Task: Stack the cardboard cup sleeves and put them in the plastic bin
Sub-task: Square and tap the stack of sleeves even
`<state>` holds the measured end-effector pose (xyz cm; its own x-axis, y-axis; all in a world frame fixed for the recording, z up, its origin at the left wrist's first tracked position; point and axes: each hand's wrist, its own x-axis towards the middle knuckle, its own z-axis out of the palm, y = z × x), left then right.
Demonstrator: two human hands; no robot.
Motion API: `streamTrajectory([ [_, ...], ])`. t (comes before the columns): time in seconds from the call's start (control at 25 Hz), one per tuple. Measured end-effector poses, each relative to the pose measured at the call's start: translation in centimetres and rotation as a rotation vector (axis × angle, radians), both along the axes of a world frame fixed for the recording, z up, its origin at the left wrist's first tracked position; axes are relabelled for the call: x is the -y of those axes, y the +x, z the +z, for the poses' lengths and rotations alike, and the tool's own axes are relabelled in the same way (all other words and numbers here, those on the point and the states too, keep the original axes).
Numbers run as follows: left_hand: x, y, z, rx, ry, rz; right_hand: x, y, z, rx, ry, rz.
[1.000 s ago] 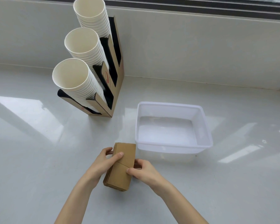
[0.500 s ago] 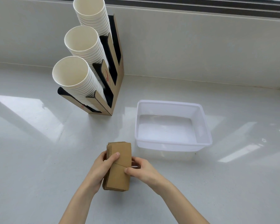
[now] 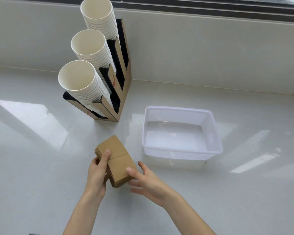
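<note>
Bare left hand [image 3: 97, 173] and right hand [image 3: 148, 182], slim bare forearms [image 3: 81, 212], short trimmed nails on the fingers [image 3: 107, 154].

Cardboard rack [image 3: 128, 73] stands on my bench [image 3: 41, 167], near the back wall. Three tilted stacks of white paper cups [image 3: 76, 77] fill it.
</note>
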<state>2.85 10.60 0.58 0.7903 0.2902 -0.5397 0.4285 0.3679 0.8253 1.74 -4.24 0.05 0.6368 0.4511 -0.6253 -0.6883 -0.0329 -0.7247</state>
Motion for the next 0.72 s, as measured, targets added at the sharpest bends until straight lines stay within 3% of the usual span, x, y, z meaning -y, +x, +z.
streamTrajectory([
  [0.2,1.1,-0.1,0.5,0.123,-0.078,0.085,-0.8,-0.1,0.5,-0.023,0.177,-0.145],
  [0.36,1.5,-0.2,0.8,0.194,-0.127,0.035,0.0,0.3,0.8,0.045,0.213,-0.254],
  [0.52,1.4,-0.5,1.1,0.244,-0.149,-0.152,1.6,0.3,0.3,0.158,0.126,-0.277],
  [0.72,1.1,-0.9,0.4,0.238,-0.005,-0.465,5.3,-0.3,0.2,0.321,-0.051,-0.240],
])
